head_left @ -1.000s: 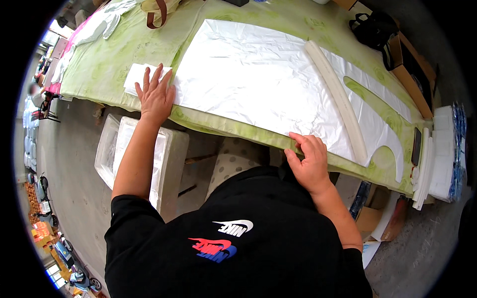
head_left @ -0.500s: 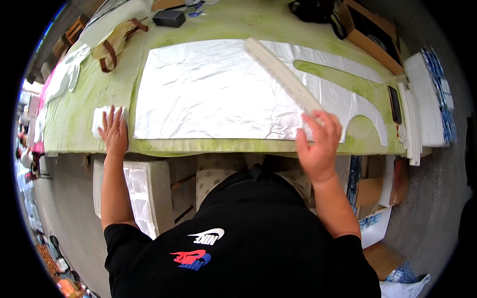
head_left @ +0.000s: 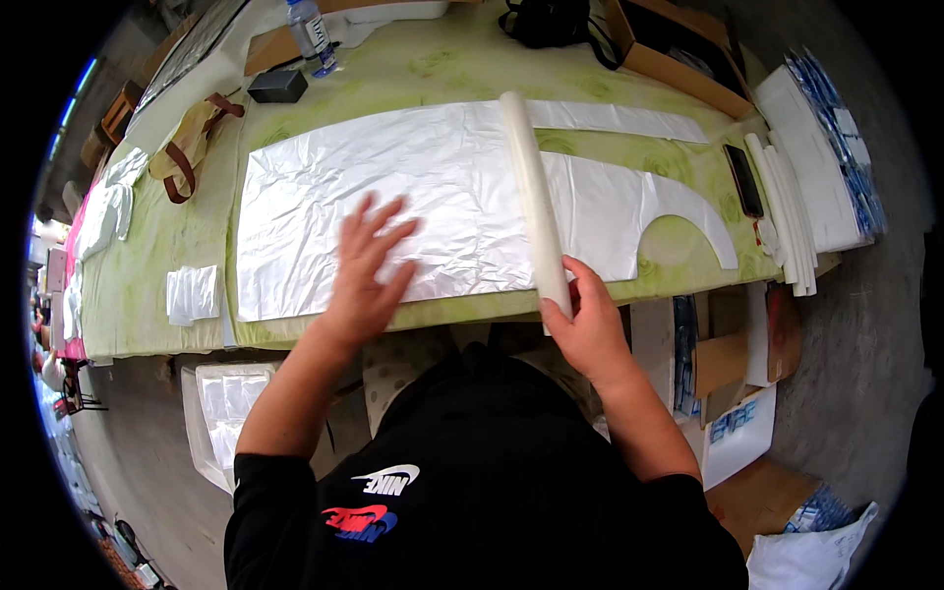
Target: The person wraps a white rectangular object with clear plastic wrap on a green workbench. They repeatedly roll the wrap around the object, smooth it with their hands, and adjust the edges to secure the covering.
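A white plastic apron (head_left: 393, 216), with curved cutouts and strap strips at its right end, lies spread and slightly wrinkled on the table. Across it rests a long pale tube or rod (head_left: 531, 187), pointing away from me. My right hand (head_left: 587, 317) grips the tube's near end, at the table's front edge. Over the left half of the apron is my left hand (head_left: 372, 270), fingers spread and a little blurred, holding nothing. Farther left, a small folded white packet (head_left: 193, 294) lies on the green tablecloth (head_left: 128, 320).
At the right edge lie a dark phone (head_left: 743, 181) and several white rolls (head_left: 784, 211), beside a white stack with blue packets (head_left: 831, 147). A cardboard box (head_left: 678, 59), black bag (head_left: 551, 22), bottle (head_left: 313, 39) and dark box (head_left: 277, 87) stand at the back. Below sits a white bin (head_left: 211, 403).
My left hand has left the folded packet and moved right, over the apron. The tube has swung from a slant to nearly straight away from me, its near end in my right hand.
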### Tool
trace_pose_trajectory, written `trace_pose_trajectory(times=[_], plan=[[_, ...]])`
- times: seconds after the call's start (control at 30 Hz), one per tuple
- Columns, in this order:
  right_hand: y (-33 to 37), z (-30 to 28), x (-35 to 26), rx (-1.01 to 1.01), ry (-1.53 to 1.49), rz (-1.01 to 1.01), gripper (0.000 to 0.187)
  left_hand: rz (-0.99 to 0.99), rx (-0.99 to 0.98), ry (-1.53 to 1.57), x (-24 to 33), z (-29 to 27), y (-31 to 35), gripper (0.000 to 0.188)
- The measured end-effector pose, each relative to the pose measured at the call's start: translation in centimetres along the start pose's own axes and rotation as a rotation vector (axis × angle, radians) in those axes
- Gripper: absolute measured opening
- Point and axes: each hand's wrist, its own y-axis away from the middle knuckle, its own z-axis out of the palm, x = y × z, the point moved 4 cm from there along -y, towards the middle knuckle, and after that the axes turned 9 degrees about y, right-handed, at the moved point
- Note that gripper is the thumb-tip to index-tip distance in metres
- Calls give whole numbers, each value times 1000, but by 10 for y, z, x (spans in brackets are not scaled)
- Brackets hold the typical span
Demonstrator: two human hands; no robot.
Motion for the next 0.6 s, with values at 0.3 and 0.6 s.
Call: trace_pose_trajectory(times=[0.3,0.6], plan=[[15,2,2,-125,-148,45,65,160,-340,123,91,126,-99,44],[38,-1,42,36,-272,26,52,-109,-700,-85,78,205,-139,33]])
